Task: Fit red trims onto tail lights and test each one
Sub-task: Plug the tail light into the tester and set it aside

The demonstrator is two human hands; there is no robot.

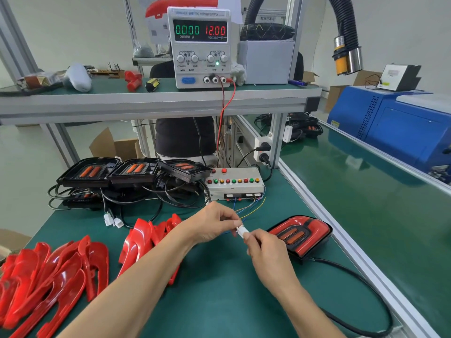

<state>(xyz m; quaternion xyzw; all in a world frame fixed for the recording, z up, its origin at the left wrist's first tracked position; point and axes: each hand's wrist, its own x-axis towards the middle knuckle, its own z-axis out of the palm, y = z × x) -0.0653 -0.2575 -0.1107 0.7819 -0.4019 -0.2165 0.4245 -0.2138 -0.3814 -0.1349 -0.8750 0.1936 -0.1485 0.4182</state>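
A tail light (301,234) with a red trim fitted lies on the green mat at the right, its black cable (366,284) looping toward me. My left hand (214,222) and my right hand (262,247) each pinch one half of a white connector (241,231) between them; thin coloured wires (251,208) run from it to the test box (235,182) with its row of coloured buttons. Three untrimmed black tail lights (133,170) sit in a row behind. Loose red trims (48,276) lie in piles at the left and centre.
A DC power supply (200,45) on the shelf reads 0.000 A and 12.00 V, with red and black leads dropping to the test box. A conveyor belt (380,191) runs along the right. Loose white plugs (113,220) and tangled cables lie near the black lights.
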